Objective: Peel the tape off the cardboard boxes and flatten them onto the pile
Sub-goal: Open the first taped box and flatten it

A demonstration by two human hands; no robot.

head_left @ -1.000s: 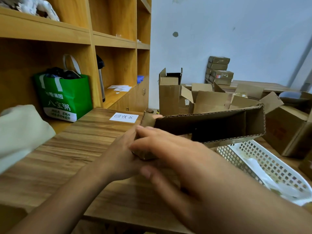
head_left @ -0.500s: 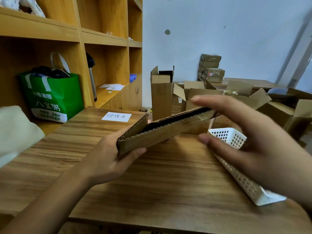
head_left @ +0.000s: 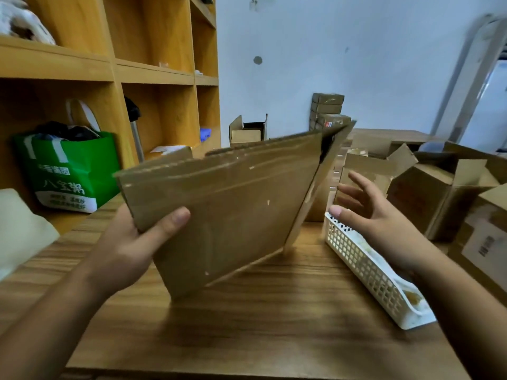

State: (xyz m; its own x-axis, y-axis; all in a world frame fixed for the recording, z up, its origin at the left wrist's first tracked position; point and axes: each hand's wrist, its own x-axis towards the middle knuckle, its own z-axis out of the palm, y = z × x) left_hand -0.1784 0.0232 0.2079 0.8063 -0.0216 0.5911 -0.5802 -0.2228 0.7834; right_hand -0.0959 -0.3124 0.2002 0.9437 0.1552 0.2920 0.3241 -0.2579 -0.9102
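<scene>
Over the near half of the wooden table [head_left: 274,319], the left hand [head_left: 126,250] grips the flattened cardboard box [head_left: 233,204] by its lower left corner. The thumb lies clamped across the near face, and the other fingers are hidden behind the board. The box is held clear above the middle of the table, tilted, with its broad brown face toward the camera and one flap folded away along its right edge. The right hand [head_left: 381,226] hovers above the table's right side, just beside that flap and not touching it, with its fingers spread apart and holding nothing. Below it a white mesh basket [head_left: 362,264] lies along the table's right edge. Off the table's left edge is a pale cloth-like shape [head_left: 22,231], and past it a green bag [head_left: 71,174] sits in the wooden shelf unit [head_left: 153,75]. Beyond the table's far right corner are open cardboard boxes [head_left: 428,198]. Farther behind the table a stack of small boxes [head_left: 327,108] stands against the wall.
</scene>
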